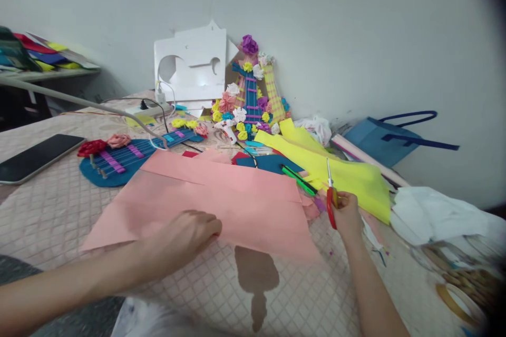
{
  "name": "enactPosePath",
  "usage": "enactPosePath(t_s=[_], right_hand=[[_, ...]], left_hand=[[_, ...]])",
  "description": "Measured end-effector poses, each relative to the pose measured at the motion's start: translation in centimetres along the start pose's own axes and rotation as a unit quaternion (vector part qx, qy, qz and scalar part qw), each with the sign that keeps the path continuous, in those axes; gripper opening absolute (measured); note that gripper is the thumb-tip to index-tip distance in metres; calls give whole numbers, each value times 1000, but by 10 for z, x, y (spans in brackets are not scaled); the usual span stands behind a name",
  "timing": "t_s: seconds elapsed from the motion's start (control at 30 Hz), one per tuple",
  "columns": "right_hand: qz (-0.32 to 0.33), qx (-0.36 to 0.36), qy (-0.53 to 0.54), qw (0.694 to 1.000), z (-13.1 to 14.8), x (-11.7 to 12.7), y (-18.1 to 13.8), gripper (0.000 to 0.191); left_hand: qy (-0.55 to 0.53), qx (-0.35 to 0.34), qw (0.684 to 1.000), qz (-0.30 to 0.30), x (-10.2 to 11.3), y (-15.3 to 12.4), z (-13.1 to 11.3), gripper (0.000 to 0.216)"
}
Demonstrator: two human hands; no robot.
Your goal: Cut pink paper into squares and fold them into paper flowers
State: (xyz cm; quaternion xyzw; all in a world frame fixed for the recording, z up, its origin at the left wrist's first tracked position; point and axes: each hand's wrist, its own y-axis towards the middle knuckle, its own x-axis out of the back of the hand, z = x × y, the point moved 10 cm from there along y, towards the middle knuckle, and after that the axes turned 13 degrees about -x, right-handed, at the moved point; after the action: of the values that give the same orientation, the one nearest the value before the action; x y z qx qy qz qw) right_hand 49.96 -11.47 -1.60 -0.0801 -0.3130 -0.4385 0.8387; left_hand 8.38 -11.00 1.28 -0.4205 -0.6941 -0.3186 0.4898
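Observation:
A large pink paper sheet (221,195) lies spread on the quilted surface in front of me. My left hand (185,237) rests on its near edge, fingers curled and pinching the paper. To the right, my right hand (348,213) is closed round the red handles of a pair of scissors (330,195), whose blades point up and away, just off the sheet's right corner. Beside the scissors lies a green pen (298,178), and behind it a yellow paper sheet (340,171).
A blue paper guitar (118,160) with red and pink roses lies at the left, a black tablet (35,155) beyond it. Flower-decorated guitars (251,95), a glue gun (228,129) and white cardboard (190,66) stand by the wall. Blue bag (379,137) and tape rolls (458,295) at the right.

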Motion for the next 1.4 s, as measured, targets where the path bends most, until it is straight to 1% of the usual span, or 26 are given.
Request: enactPosePath(t_s=[0.07, 0.13, 0.23, 0.37, 0.47, 0.53, 0.63, 0.67, 0.73, 0.8, 0.83, 0.87, 0.9, 0.97, 1.0, 1.07, 1.1, 1.13, 1.17, 1.2, 1.27, 1.33, 1.4], right_hand=[[-2, -2, -4, 1000, 0, 1, -1, 54], [-5, -1, -4, 1000, 1, 2, -1, 54], [-6, 4, 7, 1000, 0, 1, 1, 56], [1, 8, 25, 1000, -3, -3, 5, 58], [1, 10, 31, 999, -3, -2, 4, 58], [1, 12, 34, 999, -2, -1, 3, 58], [-1, 14, 38, 999, -1, 1, 2, 58], [-1, 15, 39, 999, 0, 1, 1, 58], [-1, 16, 41, 999, 1, 1, 0, 58], [-1, 18, 41, 999, 3, 1, -1, 57], [-1, 18, 40, 999, 3, 1, -1, 57], [-1, 18, 39, 999, 3, 0, -1, 57], [-1, 18, 37, 999, 3, 0, -1, 57], [0, 17, 34, 999, 4, 0, -2, 57], [1, 17, 32, 999, 4, 0, -2, 58], [1, 18, 27, 999, 5, -1, -2, 59], [2, 18, 25, 1000, 5, -1, -3, 59], [2, 18, 23, 1000, 5, -1, -3, 59], [2, 18, 21, 1000, 6, -1, -4, 60], [2, 19, 18, 1000, 6, -1, -4, 60], [0, 19, 14, 1000, 6, -1, -5, 60], [-2, 20, 11, 1000, 7, 0, -5, 60], [-2, 22, 9, 1000, 8, 1, -5, 60]], left_hand=[[-14, -7, 1000, -24, 17, 7, 8, 17], [-12, -4, 999, -46, 30, 15, 22, 18], [-44, 1, 998, -45, 37, 31, 47, 19], [-85, -20, 996, 17, 31, 58, 68, 14], [-79, -7, 995, 54, 27, 68, 81, 16], [-69, 12, 995, 72, 26, 67, 88, 19], [-57, 49, 993, 90, 30, 56, 98, 36], [-48, 58, 993, 93, 32, 51, 102, 38], [-21, 69, 993, 91, 35, 44, 108, 35], [11, 77, 995, 63, 38, 38, 113, 31], [28, 78, 996, 38, 39, 37, 113, 32], [51, 78, 996, 0, 41, 35, 111, 33], [77, 64, 994, -37, 42, 34, 103, 33], [98, 7, 991, -95, 36, 34, 77, 28], [95, -44, 989, -108, 29, 34, 58, 26], [86, -147, 980, -105, 12, 33, 19, 28], [82, -186, 974, -100, 4, 31, 3, 30], [78, -218, 969, -83, -6, 29, -9, 34], [72, -233, 968, -63, -15, 28, -16, 42], [64, -234, 969, -45, -22, 27, -18, 51], [45, -211, 976, -11, -35, 26, -12, 65], [26, -185, 982, 11, -44, 24, -2, 69], [14, -177, 984, 23, -48, 23, 4, 69]])
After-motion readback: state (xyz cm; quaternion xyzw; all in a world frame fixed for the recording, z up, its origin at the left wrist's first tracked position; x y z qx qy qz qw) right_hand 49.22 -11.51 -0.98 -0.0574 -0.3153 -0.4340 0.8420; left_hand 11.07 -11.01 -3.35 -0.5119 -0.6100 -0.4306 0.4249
